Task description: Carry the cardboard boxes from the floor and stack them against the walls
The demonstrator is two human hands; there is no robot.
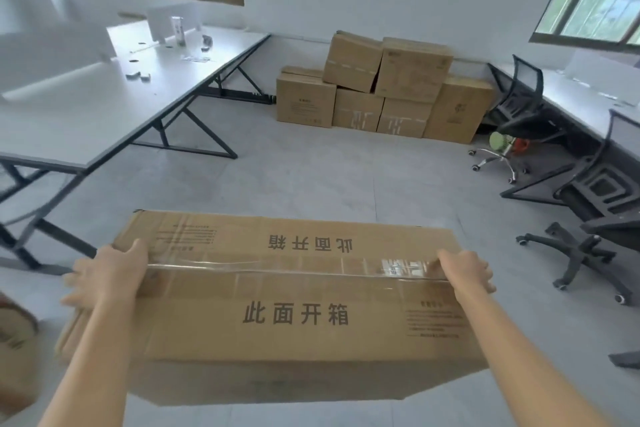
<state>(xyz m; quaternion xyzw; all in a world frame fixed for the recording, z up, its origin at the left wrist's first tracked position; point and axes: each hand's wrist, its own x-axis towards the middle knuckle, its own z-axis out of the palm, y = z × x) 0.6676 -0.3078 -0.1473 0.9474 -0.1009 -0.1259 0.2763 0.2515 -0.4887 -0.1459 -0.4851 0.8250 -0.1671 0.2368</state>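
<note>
A large taped cardboard box with printed characters on its top hangs above the floor in front of me. My left hand grips its left end, thumb on top and fingers down the side. My right hand grips its right end the same way. A stack of several cardboard boxes stands against the far wall, two tilted boxes resting on a lower row. Another cardboard box shows partly at the lower left edge.
A long white desk on black frames runs along the left. Two black office chairs and another desk line the right. Grey floor lies between me and the stack.
</note>
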